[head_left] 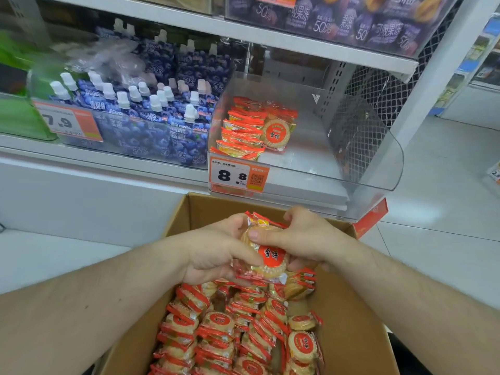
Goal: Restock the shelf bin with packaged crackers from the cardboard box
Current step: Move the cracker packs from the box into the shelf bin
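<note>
A stack of round cracker packs in red and clear wrappers is held between both hands above the open cardboard box. My left hand grips the stack from the left, and my right hand grips it from the right with the thumb across the top pack. Below them, the box holds several rows of the same packs. Higher up, the clear plastic shelf bin holds several cracker packs stacked against its left side; its right side is bare.
An orange price tag reading 8.8 hangs on the bin's front. Left of it is a bin of blue spouted jelly pouches. A shelf of purple jelly packs hangs overhead. White floor tiles lie to the right.
</note>
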Demonstrator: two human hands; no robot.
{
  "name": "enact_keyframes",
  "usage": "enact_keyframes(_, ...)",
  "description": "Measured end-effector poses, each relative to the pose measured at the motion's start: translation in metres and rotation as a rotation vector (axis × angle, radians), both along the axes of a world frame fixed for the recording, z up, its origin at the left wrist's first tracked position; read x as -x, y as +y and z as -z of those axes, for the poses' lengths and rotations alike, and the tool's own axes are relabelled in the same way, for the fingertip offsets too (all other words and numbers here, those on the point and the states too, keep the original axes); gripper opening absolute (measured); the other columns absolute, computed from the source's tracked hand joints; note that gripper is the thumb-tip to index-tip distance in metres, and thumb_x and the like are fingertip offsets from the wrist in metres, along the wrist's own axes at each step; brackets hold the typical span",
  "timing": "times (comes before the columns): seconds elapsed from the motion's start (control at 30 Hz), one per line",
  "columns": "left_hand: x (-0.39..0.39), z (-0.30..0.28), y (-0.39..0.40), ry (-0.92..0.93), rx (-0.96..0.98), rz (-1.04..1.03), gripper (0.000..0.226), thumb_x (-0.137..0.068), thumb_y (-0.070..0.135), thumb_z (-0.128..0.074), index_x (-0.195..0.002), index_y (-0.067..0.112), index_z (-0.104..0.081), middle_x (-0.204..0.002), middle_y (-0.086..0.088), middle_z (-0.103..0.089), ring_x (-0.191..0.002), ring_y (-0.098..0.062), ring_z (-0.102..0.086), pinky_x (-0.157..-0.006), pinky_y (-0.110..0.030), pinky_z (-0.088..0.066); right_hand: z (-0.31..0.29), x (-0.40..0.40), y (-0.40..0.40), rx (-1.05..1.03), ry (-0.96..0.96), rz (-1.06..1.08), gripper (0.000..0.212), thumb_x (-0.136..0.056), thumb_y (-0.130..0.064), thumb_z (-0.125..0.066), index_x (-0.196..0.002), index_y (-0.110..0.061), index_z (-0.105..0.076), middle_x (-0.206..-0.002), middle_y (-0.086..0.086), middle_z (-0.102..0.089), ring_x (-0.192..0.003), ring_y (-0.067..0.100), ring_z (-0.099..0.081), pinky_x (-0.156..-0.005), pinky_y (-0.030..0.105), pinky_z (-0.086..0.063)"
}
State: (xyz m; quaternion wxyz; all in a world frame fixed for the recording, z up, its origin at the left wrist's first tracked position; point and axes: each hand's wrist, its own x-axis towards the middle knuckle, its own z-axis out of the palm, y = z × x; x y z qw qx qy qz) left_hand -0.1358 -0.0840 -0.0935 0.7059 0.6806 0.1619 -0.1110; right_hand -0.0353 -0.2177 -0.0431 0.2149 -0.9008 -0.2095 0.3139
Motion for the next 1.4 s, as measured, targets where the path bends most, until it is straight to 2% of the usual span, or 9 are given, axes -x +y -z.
enact_keyframes(0.13,-0.002,-0.008,-0.006,-0.088,-0.253,0.015,0.093,-0.056,0.030,-0.073,-0.141,0.018,-0.038,-0.134,-0.006,-0.057,-0.122,-0.024,-0.056,-0.105,-0.047,-0.044,-0.005,-0.001,-0.001,-0.061,0.009,-0.013,0.096,-0.059,-0.073,-0.072,-0.130,-0.016,-0.043,-0.088,0.001,-0.068,-0.060,0.015,-0.072,-0.068,0.036,-0.062)
enact_keyframes(0.3,-0.005,-0.015,0.001,-0.186,-0.135,-0.019,0.064,-0.075,-0.006,-0.070,-0.129,0.022,-0.049,-0.122,-0.003,-0.065,-0.111,-0.022,-0.064,-0.099,-0.046,-0.050,-0.015,-0.019,-0.016,-0.148,-0.163,-0.139,0.120,-0.029,-0.093,-0.062,-0.127,-0.024,-0.054,-0.105,-0.008,-0.065,-0.092,0.009,-0.064,-0.088,0.034,-0.055)
enact_keyframes(0.5,-0.008,-0.032,0.005,-0.321,-0.138,0.022,0.065,-0.071,0.001,-0.072,-0.126,0.024,-0.048,-0.116,-0.010,-0.066,-0.105,-0.028,-0.067,-0.092,-0.051,-0.053,-0.015,-0.018,-0.027,-0.376,-0.191,-0.259,0.043,-0.075,-0.034,-0.083,-0.112,-0.035,-0.061,-0.104,-0.013,-0.070,-0.095,0.000,-0.066,-0.091,0.033,-0.054)
enact_keyframes(0.67,-0.017,-0.042,0.006,-0.432,-0.388,0.024,0.067,-0.075,0.017,-0.077,-0.130,0.035,-0.041,-0.124,-0.001,-0.057,-0.107,-0.015,-0.064,-0.091,-0.041,-0.055,-0.031,-0.018,-0.026,-0.469,-0.264,-0.238,0.039,-0.078,-0.019,-0.081,-0.112,-0.027,-0.064,-0.097,-0.010,-0.071,-0.089,0.002,-0.066,-0.086,0.024,-0.052)
enact_keyframes(0.8,-0.025,-0.053,0.016,-0.617,-0.747,-0.323,0.057,-0.078,0.027,-0.076,-0.125,0.037,-0.046,-0.129,0.013,-0.039,-0.120,0.000,-0.043,-0.100,-0.018,-0.039,-0.074,-0.039,-0.026,-0.640,-0.438,-0.096,0.034,-0.073,-0.010,-0.083,-0.098,-0.028,-0.067,-0.080,-0.009,-0.072,-0.072,0.001,-0.067,-0.075,0.023,-0.055)
enact_keyframes(0.97,-0.032,-0.047,0.036,-0.536,-1.196,-0.423,0.048,-0.085,0.018,-0.067,-0.130,0.035,-0.057,-0.155,-0.002,-0.011,-0.145,-0.017,-0.004,-0.117,-0.034,-0.009,-0.091,-0.108,0.010,-0.607,-0.394,0.085,0.029,-0.075,-0.004,-0.080,-0.099,-0.017,-0.070,-0.078,0.000,-0.070,-0.057,0.004,-0.061,-0.056,0.021,-0.050)
enact_keyframes(1.07,-0.038,-0.041,0.035,-0.469,-1.019,-0.473,0.044,-0.085,0.017,-0.068,-0.120,0.042,-0.061,-0.157,0.002,0.000,-0.146,-0.014,0.001,-0.115,-0.030,-0.006,-0.066,-0.153,0.040,-0.393,-0.353,0.087,0.042,-0.073,-0.007,-0.082,-0.113,-0.012,-0.068,-0.090,0.006,-0.070,-0.058,0.008,-0.057,-0.049,0.019,-0.041)
enact_keyframes(1.2,-0.046,-0.041,0.030,-0.368,-0.644,-0.651,0.030,-0.088,0.023,-0.068,-0.107,0.041,-0.054,-0.150,0.004,-0.011,-0.131,-0.009,-0.030,-0.097,-0.015,-0.025,-0.037,-0.180,0.076,-0.216,-0.298,0.091,0.053,-0.076,-0.007,-0.081,-0.125,-0.011,-0.060,-0.104,0.012,-0.066,-0.071,0.019,-0.057,-0.049,0.026,-0.041)
enact_keyframes(1.4,-0.062,-0.039,0.028,-0.380,-0.600,-0.943,0.037,-0.086,0.016,-0.067,-0.092,0.028,-0.033,-0.105,0.002,-0.044,-0.090,-0.019,-0.048,-0.077,-0.030,-0.038,-0.015,-0.186,0.109,-0.223,-0.411,0.186,0.067,-0.074,-0.019,-0.084,-0.132,-0.011,-0.051,-0.124,0.011,-0.062,-0.111,0.028,-0.060,-0.095,0.041,-0.052)
